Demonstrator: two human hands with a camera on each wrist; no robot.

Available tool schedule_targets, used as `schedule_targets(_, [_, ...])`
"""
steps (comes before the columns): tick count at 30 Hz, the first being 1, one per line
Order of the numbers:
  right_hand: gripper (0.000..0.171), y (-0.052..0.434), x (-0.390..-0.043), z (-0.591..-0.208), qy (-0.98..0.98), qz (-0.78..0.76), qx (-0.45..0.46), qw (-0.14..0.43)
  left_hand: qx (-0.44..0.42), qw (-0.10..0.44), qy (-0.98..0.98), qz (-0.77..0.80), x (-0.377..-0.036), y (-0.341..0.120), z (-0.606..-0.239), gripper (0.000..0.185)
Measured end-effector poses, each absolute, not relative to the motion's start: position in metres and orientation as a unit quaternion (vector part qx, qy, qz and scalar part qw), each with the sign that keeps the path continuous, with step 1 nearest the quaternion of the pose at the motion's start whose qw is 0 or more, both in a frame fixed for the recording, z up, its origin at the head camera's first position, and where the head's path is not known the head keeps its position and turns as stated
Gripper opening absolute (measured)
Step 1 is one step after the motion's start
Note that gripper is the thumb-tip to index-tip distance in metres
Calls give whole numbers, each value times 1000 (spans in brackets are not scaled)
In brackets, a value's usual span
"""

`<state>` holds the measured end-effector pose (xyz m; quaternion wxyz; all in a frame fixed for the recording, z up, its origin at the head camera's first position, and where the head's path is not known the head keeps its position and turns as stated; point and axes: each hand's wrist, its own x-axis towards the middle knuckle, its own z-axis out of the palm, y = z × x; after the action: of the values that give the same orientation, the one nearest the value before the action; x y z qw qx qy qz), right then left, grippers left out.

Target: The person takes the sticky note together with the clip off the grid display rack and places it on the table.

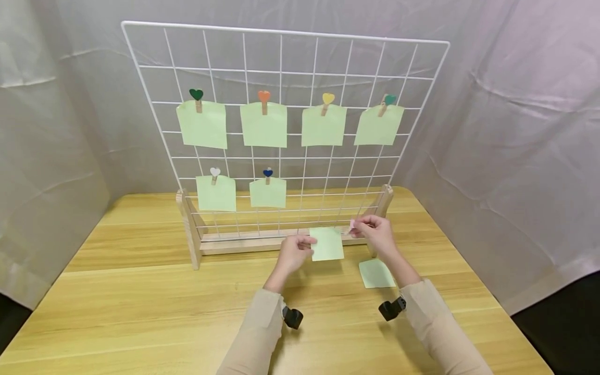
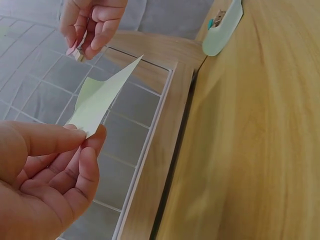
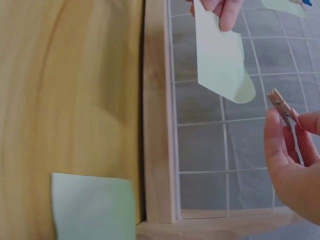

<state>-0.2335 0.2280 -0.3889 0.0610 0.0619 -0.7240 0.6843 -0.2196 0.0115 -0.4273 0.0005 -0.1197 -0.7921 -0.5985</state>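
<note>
Green paper note hangs in the air just in front of the low wooden rail of the wire grid stand, held up by the left hand — thumb and forefinger pinch its near edge, as the left wrist view shows, the sheet bending away from the fingertips toward the grid. The right hand is just beside the note's far side, level with it, and its fingers grip a small wooden clothespin with a pink top; in the right wrist view the peg juts up from the fingertips, close to the note's curled lower corner but not touching it. Whether the peg's jaws are pressed apart cannot be told

A second green note lies flat on the wooden table, near the right forearm and just in front of the stand's right foot. On the grid — six more green notes are clipped with heart-topped pegs: four along the upper row and two on the lower row, the lower pair toward the left, so the held note sits below and to the right of them. Pale cloth hangs behind and to both sides of the table
</note>
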Motion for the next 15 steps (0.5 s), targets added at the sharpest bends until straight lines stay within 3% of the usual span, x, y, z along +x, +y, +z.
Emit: schedule_targets(15, [14, 245, -239, -425, -707, 700, 94, 41, -129, -13, -795, -593, -218, 13, -440, 18])
